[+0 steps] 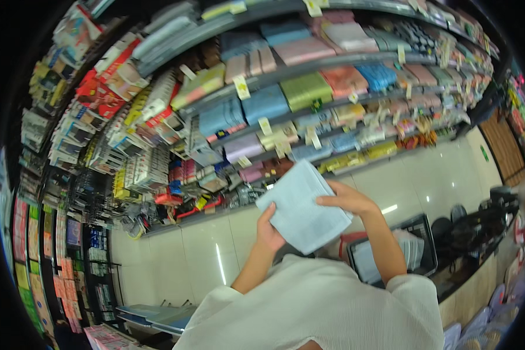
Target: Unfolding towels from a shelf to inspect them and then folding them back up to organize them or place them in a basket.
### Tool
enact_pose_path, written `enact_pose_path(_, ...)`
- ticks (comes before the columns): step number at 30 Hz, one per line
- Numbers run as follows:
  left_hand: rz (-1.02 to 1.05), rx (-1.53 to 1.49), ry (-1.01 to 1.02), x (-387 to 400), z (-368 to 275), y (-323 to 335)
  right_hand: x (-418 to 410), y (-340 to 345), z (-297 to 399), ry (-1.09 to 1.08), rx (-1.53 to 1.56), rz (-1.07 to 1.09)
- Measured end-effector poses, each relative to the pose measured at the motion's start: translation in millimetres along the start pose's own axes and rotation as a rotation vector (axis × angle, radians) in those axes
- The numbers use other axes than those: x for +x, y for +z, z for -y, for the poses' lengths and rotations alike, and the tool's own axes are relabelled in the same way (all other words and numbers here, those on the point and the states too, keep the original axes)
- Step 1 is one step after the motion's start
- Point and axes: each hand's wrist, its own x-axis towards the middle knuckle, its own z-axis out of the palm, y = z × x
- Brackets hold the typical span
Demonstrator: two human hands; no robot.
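A light blue folded cloth, likely a towel (306,214), is held in front of my chest between both hands. My left hand (269,229) grips its lower left side, with the thumb lying on top. On the right side, my right hand (345,197) has its thumb over the upper face and its other fingers behind the edge. Below my right forearm stands a black basket (429,245). In it lie a pale folded cloth (367,261) and a striped cloth (413,249), partly hidden by the forearm.
Ahead, a shelf unit (271,76) carries several rows of folded towels with price tags. Boxed goods (146,168) fill the shelves to the left. Glossy floor tiles (201,253) run along the aisle. Black shoes (453,218) stand on a low shelf at right.
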Motion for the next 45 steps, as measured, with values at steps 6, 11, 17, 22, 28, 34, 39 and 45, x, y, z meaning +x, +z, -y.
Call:
enact_pose_path(6,0.103,-0.341,0.135,13,-9,11,17,11,-64,-0.015,1.192,0.029)
enact_pose_path(11,0.17,-0.228,0.258,17,-22,12,41,45,-47,0.07,0.727,-0.246)
enact_pose_path(17,0.365,-0.15,0.116,20,-121,12,79,20,47,-0.108,-0.018,-0.282)
enact_pose_path(22,0.151,0.569,0.32,31,-264,107,145,38,197,-0.407,-0.415,-0.208)
enact_pose_path(28,0.175,0.881,1.098,39,-443,229,257,67,344,-0.842,-0.371,-0.274)
enact_pose_path(34,0.076,1.104,1.006,118,-563,257,400,47,386,-0.812,-0.158,-0.553)
enact_pose_path(39,-0.457,1.507,1.177,176,-593,234,434,53,380,-0.39,-0.747,-0.709)
enact_pose_path(45,-0.252,1.567,1.353,187,-601,245,434,42,382,-0.588,-0.737,-0.72)
